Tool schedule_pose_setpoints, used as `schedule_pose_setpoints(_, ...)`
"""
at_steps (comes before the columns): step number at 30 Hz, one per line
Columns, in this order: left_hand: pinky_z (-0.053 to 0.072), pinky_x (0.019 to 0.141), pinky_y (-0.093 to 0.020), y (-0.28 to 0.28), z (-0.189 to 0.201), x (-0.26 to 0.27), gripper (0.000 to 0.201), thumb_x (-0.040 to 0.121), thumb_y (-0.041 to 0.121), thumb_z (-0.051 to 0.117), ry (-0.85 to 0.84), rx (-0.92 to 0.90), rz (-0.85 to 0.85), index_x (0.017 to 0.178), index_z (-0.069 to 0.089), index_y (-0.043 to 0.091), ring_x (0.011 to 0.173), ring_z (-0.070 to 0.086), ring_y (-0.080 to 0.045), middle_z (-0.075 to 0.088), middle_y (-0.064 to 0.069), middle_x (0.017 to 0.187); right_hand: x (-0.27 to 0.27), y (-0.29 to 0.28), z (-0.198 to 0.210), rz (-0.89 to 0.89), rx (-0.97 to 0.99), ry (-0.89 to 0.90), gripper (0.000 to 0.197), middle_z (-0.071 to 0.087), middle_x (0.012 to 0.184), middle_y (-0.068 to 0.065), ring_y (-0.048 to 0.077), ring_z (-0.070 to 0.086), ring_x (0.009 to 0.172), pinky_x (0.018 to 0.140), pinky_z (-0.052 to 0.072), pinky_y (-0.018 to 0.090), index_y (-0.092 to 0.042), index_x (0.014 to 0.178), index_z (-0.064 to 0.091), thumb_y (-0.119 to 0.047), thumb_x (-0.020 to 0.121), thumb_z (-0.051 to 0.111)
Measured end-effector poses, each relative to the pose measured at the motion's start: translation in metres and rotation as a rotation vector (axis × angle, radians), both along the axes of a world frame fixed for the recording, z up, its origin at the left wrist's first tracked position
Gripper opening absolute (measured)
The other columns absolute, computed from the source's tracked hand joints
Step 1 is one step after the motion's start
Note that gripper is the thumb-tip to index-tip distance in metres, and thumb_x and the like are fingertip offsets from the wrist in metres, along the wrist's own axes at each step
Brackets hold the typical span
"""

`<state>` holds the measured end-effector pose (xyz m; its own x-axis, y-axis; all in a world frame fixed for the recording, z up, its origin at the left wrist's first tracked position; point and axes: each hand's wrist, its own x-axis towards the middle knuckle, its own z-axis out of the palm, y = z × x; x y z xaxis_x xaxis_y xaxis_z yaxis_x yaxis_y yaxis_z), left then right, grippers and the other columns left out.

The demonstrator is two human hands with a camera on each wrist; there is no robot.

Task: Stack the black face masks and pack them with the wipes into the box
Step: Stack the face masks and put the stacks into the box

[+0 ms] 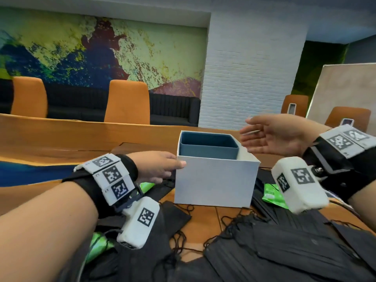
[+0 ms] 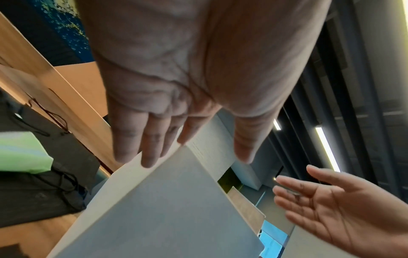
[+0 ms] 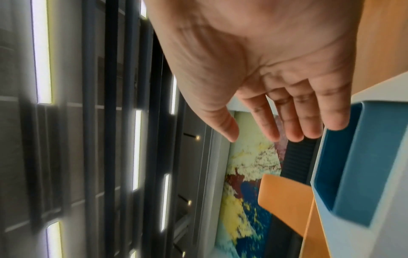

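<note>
A white box [image 1: 215, 180] with a blue liner [image 1: 209, 145] stands open on the wooden table. My left hand [image 1: 175, 165] touches its near left corner: straight fingers [image 2: 150, 139] lie along the left side and the thumb rests on the front face. My right hand [image 1: 250, 131] hovers, flat and empty, just above and to the right of the box rim, palm facing left. Black face masks [image 1: 284, 247] lie in loose piles in front of the box, under both wrists. Green wipes packets lie right of the box [image 1: 271, 195], left of it [image 1: 146, 186] and under my left forearm [image 1: 97, 245].
The masks' ear loops [image 1: 230, 220] trail over the bare table in front of the box. Orange chairs [image 1: 126, 102] stand behind the table's far edge. In the left wrist view a wipes packet [image 2: 19, 153] lies on a black mask [image 2: 39, 192] left of the box.
</note>
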<state>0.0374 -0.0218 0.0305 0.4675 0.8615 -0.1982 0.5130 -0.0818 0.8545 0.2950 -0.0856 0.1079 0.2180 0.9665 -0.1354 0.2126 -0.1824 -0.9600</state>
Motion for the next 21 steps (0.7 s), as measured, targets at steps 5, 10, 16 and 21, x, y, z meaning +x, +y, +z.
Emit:
schedule_pose_setpoints(5, 0.045, 0.097, -0.041, -0.030, -0.006, -0.038, 0.048, 0.096, 0.040, 0.049, 0.075, -0.025, 0.088, 0.134, 0.043, 0.012, 0.110, 0.055, -0.027, 0.052, -0.012, 0.130, -0.049, -0.019, -0.038, 0.155, -0.132, -0.050, 0.030, 0.062, 0.100, 0.012, 0.023, 0.059, 0.097, 0.086, 0.050, 0.035, -0.006, 0.104, 0.062, -0.033, 0.092, 0.056)
schedule_pose_setpoints(10, 0.053, 0.073, -0.035, -0.038, -0.031, -0.070, 0.039, 0.094, 0.041, 0.052, 0.255, -0.079, 0.189, 0.117, 0.053, 0.009, 0.082, 0.059, -0.024, 0.056, -0.010, 0.099, -0.094, -0.008, -0.100, 0.197, -0.336, -0.125, 0.033, 0.054, 0.099, 0.010, 0.022, 0.053, 0.093, 0.082, 0.047, 0.036, -0.008, 0.106, 0.055, -0.035, 0.089, 0.062)
schedule_pose_setpoints(16, 0.050, 0.046, -0.022, -0.027, -0.052, -0.087, 0.036, 0.094, 0.039, 0.054, 0.412, -0.182, 0.249, 0.105, 0.054, 0.005, 0.060, 0.060, -0.021, 0.057, -0.012, 0.077, -0.111, 0.016, -0.139, 0.185, -0.447, -0.292, 0.047, 0.046, 0.085, 0.006, 0.019, 0.050, 0.085, 0.099, 0.043, 0.041, -0.010, 0.120, 0.042, -0.042, 0.090, 0.058)
schedule_pose_setpoints(21, 0.053, 0.065, -0.028, -0.016, -0.061, -0.069, 0.038, 0.094, 0.039, 0.055, 0.430, -0.252, 0.189, 0.102, 0.050, 0.002, 0.061, 0.062, -0.020, 0.058, -0.013, 0.082, -0.116, 0.036, -0.148, 0.192, -0.534, -0.340, 0.037, 0.049, 0.077, 0.007, 0.017, 0.053, 0.076, 0.089, 0.046, 0.034, -0.006, 0.094, 0.052, -0.043, 0.090, 0.057)
